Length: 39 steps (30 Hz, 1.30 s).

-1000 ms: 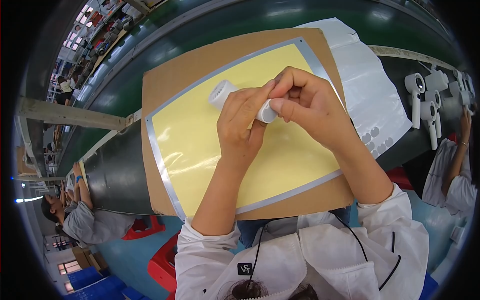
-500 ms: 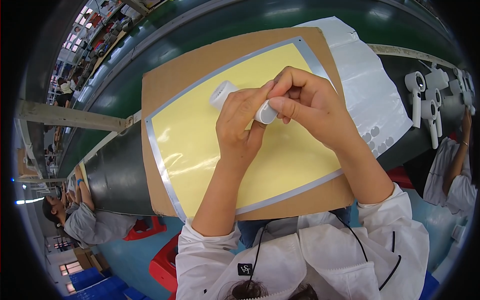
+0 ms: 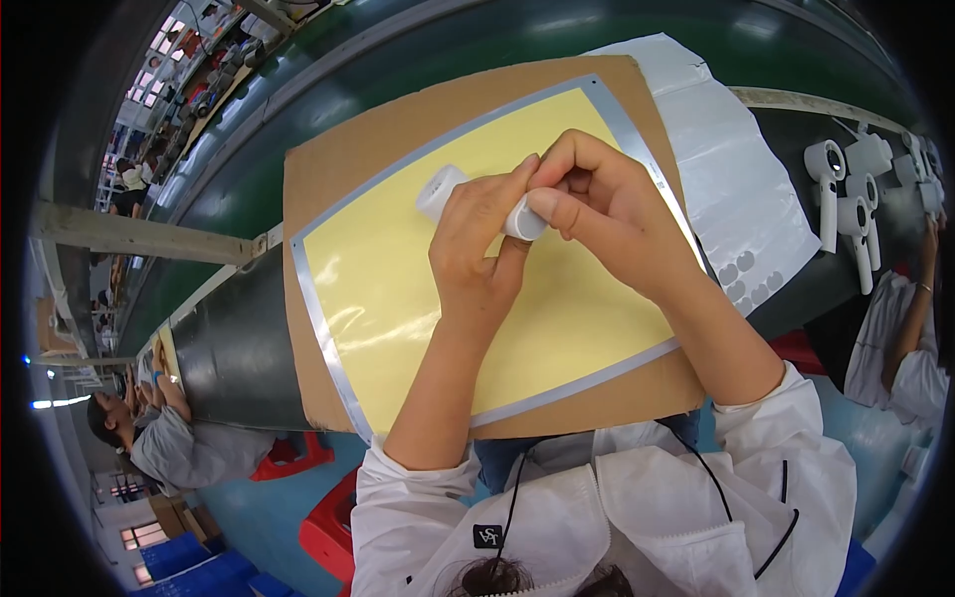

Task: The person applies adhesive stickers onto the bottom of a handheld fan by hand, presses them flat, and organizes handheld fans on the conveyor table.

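Observation:
A white handheld fan (image 3: 437, 193) lies across my left hand (image 3: 477, 231), whose fingers wrap round its middle. Its round head points to the upper left, and the end of its handle shows at the lower right of the grip. At that end, my right hand (image 3: 599, 204) pinches with thumb and forefinger, the thumb over the handle's end. Whatever may be between those fingertips is hidden. Both hands are above a yellow sheet with a grey border (image 3: 388, 328), which rests on brown cardboard (image 3: 328, 164).
To the right lies a white plastic sheet (image 3: 731, 149) with several grey round stickers (image 3: 737, 291). Beyond it, several more white handheld fans (image 3: 828, 184) stand or lie on the dark belt. Co-workers sit at the left (image 3: 179, 448) and at the right edge (image 3: 900, 348).
My right thumb and forefinger have shifted slightly left, closer over the handle's end. The fan has tilted a little; my left hand keeps its hold.

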Motion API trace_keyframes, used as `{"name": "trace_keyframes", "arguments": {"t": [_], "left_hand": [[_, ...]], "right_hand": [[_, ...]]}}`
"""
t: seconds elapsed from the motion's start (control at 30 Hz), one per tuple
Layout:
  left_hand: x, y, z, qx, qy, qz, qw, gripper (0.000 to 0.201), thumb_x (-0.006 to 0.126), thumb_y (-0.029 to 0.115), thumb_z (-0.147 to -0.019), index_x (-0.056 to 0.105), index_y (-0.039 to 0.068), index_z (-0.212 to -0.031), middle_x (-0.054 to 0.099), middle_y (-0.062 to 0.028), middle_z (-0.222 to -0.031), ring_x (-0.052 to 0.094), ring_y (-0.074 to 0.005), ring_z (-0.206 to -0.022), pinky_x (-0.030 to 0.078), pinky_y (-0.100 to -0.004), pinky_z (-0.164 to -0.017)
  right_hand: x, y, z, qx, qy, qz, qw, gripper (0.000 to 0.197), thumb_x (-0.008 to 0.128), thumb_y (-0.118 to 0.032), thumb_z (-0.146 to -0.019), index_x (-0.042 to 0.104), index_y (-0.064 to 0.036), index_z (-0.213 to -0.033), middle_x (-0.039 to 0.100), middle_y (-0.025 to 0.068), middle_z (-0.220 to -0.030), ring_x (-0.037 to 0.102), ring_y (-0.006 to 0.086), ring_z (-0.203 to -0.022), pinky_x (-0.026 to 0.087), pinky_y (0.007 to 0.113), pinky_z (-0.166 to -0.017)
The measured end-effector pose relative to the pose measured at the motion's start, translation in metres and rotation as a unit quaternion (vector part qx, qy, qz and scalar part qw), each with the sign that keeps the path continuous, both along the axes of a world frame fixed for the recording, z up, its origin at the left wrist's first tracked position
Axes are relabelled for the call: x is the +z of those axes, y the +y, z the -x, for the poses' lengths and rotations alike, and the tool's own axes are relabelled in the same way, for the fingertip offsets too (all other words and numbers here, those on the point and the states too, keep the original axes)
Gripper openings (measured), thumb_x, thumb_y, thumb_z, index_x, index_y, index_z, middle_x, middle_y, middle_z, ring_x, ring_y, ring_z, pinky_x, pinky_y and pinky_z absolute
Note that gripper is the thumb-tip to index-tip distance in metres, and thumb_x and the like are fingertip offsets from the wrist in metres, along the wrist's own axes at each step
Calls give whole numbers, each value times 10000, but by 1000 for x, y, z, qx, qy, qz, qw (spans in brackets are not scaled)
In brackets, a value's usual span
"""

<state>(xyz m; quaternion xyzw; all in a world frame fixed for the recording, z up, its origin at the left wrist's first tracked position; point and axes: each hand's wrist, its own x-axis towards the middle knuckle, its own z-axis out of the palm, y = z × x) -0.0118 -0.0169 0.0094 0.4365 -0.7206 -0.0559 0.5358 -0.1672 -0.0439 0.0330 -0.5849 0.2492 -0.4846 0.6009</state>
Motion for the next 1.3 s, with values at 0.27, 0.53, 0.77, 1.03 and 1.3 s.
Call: {"name": "trace_keyframes", "arguments": {"t": [0.27, 0.53, 0.77, 1.03, 1.3], "left_hand": [[-1, -2, -1, -5, 3, 3, 1000, 482, 716, -66, -731, 682, 63, -1195, 701, -96, -1032, 648, -279, -927, 516, -348, -796], [-1, 1, 0, 20, -1, 1, 1000, 504, 705, -84, -722, 682, 66, -1203, 704, -102, -1043, 657, -284, -955, 526, -349, -810], [-1, -1, 2, 14, 21, -5, 1000, 511, 689, -105, -723, 684, 69, -1204, 705, -106, -1048, 658, -281, -964, 527, -343, -813], [-1, -8, 1, 24, 7, 8, 1000, 534, 658, -137, -706, 685, 70, -1197, 699, -113, -1060, 654, -292, -965, 519, -347, -827], [-2, 2, 5, 30, -8, -18, 999, 546, 637, -138, -702, 668, 55, -1213, 683, -132, -1068, 641, -319, -985, 514, -380, -848]], "right_hand": [[-4, -3, 0, 0, 28, 20, 999, 200, 710, -128, -878, 552, -34, -956, 547, 0, -775, 538, 58, -702, 435, 214, -627], [-4, 6, -6, -58, 73, 90, 992, 221, 724, -112, -853, 539, -47, -956, 529, 13, -824, 519, 80, -703, 429, 234, -614], [-4, 7, -5, -66, 108, 121, 985, 248, 702, -80, -864, 512, -61, -1022, 484, -1, -938, 448, 78, -795, 418, 207, -730], [-1, -2, -9, -33, 68, 42, 996, 301, 742, -154, -819, 512, -53, -986, 481, 9, -843, 458, 98, -758, 413, 243, -675], [-18, 5, -11, -47, -1, 1, 999, 274, 726, -159, -852, 494, -71, -968, 460, -9, -846, 413, 69, -760, 388, 225, -687]]}}
